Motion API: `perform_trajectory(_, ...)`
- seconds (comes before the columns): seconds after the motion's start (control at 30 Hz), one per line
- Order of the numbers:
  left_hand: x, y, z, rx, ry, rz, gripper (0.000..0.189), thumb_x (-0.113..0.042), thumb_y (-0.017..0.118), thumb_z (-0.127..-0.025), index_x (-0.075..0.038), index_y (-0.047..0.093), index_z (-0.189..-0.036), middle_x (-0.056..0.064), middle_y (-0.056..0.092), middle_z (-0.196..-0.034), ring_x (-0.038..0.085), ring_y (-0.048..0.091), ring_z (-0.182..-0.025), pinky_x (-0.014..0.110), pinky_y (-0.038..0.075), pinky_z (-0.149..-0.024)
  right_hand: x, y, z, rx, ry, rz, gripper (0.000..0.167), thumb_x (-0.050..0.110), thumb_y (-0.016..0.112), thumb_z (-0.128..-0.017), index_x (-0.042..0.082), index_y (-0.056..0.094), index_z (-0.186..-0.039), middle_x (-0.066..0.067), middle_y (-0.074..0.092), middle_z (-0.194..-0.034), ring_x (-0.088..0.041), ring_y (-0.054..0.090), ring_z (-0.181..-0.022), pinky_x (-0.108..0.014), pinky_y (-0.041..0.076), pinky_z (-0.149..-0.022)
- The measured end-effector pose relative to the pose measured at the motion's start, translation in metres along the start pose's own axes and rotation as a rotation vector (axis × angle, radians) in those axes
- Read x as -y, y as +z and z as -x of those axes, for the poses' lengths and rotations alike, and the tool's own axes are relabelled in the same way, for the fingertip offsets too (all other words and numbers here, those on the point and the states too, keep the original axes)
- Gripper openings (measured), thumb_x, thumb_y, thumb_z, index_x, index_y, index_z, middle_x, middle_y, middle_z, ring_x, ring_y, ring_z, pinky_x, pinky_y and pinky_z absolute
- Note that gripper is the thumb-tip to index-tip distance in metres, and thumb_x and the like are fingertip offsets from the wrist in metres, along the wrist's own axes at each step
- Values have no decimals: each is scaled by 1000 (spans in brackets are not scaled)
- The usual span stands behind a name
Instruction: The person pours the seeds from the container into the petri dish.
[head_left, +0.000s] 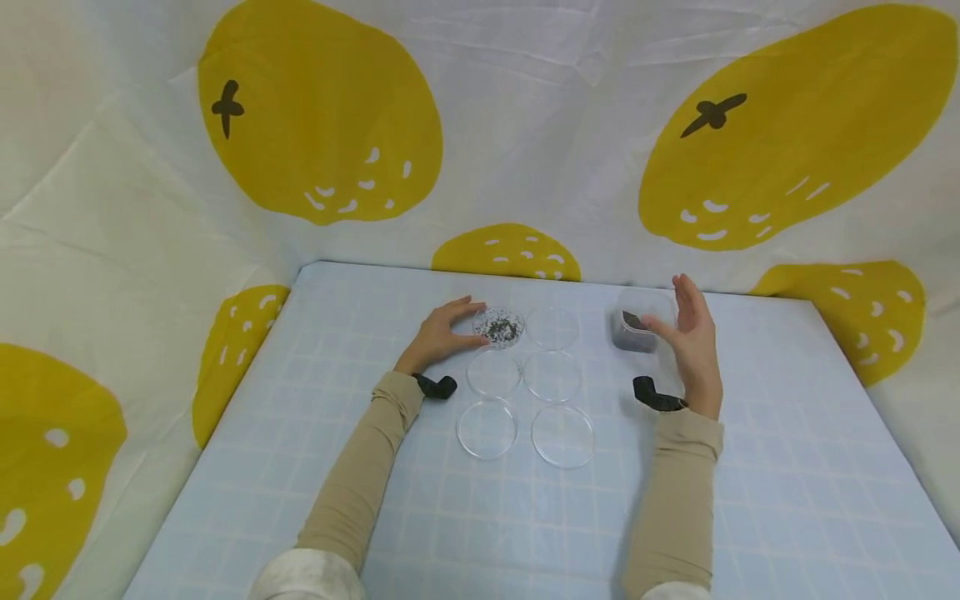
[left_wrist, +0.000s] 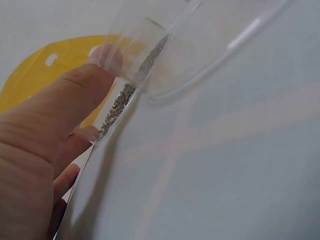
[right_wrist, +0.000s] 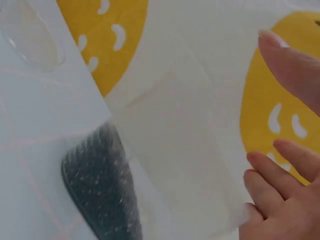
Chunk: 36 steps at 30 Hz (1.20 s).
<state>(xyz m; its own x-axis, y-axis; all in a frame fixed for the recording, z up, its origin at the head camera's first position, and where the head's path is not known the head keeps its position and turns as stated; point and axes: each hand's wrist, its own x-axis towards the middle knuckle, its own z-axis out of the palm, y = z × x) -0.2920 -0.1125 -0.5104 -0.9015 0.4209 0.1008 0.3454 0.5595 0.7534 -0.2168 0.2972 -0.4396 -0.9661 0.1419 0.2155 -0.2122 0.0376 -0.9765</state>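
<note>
In the head view my left hand holds a clear petri dish between thumb and fingers at its left rim. Dark grains are scattered over the dish's bottom. The left wrist view shows my thumb against the dish wall and a layer of grains inside. At the right, a translucent plastic box of dark grains stands on the table. Beside it my right hand is raised, fingers spread and apart from one another. The right wrist view shows the box left of that hand.
Several other clear petri dishes stand in two columns, among them one at the back, one in the middle and one in front. A cloth with yellow fruit prints hangs behind the checked table.
</note>
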Motion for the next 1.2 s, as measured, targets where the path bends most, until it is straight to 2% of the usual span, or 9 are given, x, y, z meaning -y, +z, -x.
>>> perform_trajectory(0.17, 0, 0, 0, 3, 1, -4, 70, -53, 79, -80, -29, 56, -142, 3, 35, -158, 27, 28, -147, 52, 19, -120, 33, 20, -6, -59, -89, 279, 84, 5, 77, -85, 7, 31, -155, -11, 34, -158, -19, 23, -148, -36, 13, -123)
perform_trajectory(0.23, 0, 0, 1, 3, -1, -7, 71, -52, 79, -80, -28, 56, -143, 3, 35, -158, 28, 28, -146, 52, 19, -120, 38, 26, -13, -44, -114, 362, 81, 8, 77, -85, 9, 34, -154, -9, 36, -157, -21, 24, -148, -36, 10, -123)
perform_trajectory(0.4, 0, -1, 0, -1, -3, -12, 71, -53, 78, -81, -28, 55, -143, 3, 35, -158, 28, 28, -146, 52, 19, -120, 40, 46, -34, 106, -136, 497, 73, 20, 75, -90, 16, 38, -153, -4, 34, -159, -23, 21, -149, -48, 6, -122)
perform_trajectory(0.53, 0, -1, 0, -2, -2, -4, 70, -53, 78, -81, -28, 56, -143, 4, 35, -158, 28, 28, -147, 52, 19, -120, 44, 70, -45, 253, -132, 587, 67, 27, 72, -92, 14, 42, -151, -8, 37, -157, -29, 26, -147, -57, 20, -118)
perform_trajectory(0.67, -1, 0, -1, 3, 0, -4, 70, -51, 79, -81, -28, 56, -143, 4, 36, -158, 27, 28, -147, 50, 20, -120, 38, 91, -53, 342, -137, 633, 57, 20, 69, -94, 2, 47, -145, -17, 48, -147, -36, 40, -137, -54, 31, -114)
perform_trajectory(0.77, -1, 0, -1, 5, 1, -6, 69, -50, 79, -81, -28, 56, -142, 4, 36, -158, 25, 28, -146, 49, 20, -120, 26, 100, -58, 377, -103, 678, 51, 14, 67, -95, -4, 50, -139, -23, 54, -137, -39, 50, -126, -52, 41, -107)
perform_trajectory(0.87, -1, 0, -1, 3, 6, -6, 68, -49, 79, -81, -27, 56, -142, 4, 36, -158, 26, 28, -146, 49, 21, -120, 13, 105, -62, 400, -39, 768, 46, 11, 66, -94, -9, 54, -134, -28, 58, -126, -42, 56, -114, -51, 48, -98)
perform_trajectory(1.03, -1, -1, -2, -2, 11, -8, 69, -49, 80, -81, -27, 57, -142, 5, 37, -157, 26, 29, -146, 50, 21, -120, -6, 108, -62, 425, 106, 948, 38, 10, 66, -91, -11, 61, -123, -30, 64, -112, -42, 60, -102, -50, 51, -88)
perform_trajectory(1.2, 1, 0, -2, -2, 10, -14, 69, -51, 79, -81, -28, 56, -142, 4, 37, -157, 26, 29, -146, 50, 20, -120, -16, 107, -60, 396, 171, 1000, 28, 4, 63, -85, -10, 68, -109, -26, 66, -105, -37, 60, -94, -47, 52, -82)
